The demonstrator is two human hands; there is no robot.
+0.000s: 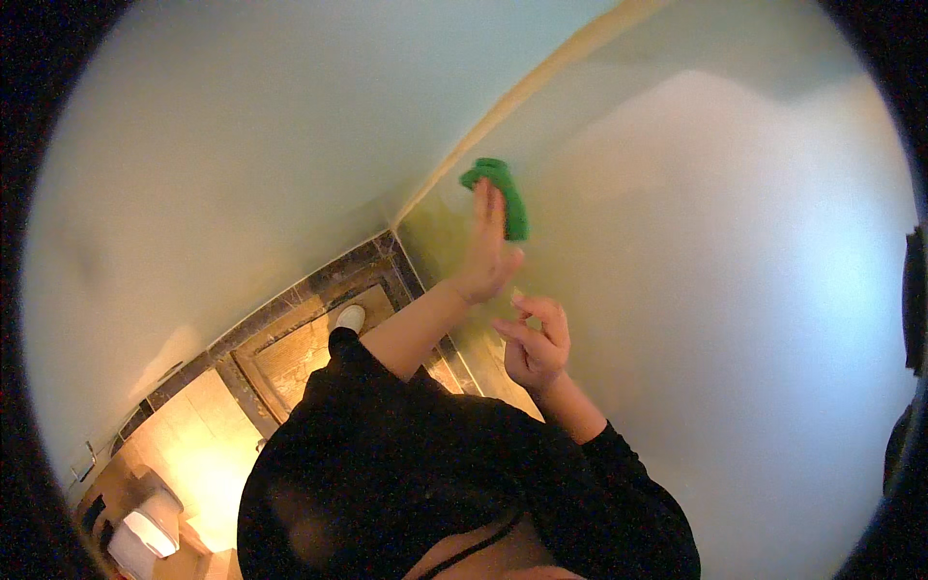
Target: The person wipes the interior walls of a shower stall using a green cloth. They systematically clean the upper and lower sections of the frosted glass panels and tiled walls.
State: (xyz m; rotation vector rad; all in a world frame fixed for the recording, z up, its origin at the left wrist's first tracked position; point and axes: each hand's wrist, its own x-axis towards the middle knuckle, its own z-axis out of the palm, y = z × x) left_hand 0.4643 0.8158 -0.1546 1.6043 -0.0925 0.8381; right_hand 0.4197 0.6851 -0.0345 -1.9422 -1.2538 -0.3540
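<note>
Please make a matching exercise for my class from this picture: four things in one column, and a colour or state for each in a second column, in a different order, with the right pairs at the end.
Column one
1. cloth
2. left hand
3. right hand
4. shoe

Column two
A. partly curled, apart from the cloth
B. white
C. green
D. stretched out, touching the cloth

Right pairs: 1-C, 2-D, 3-A, 4-B
</note>
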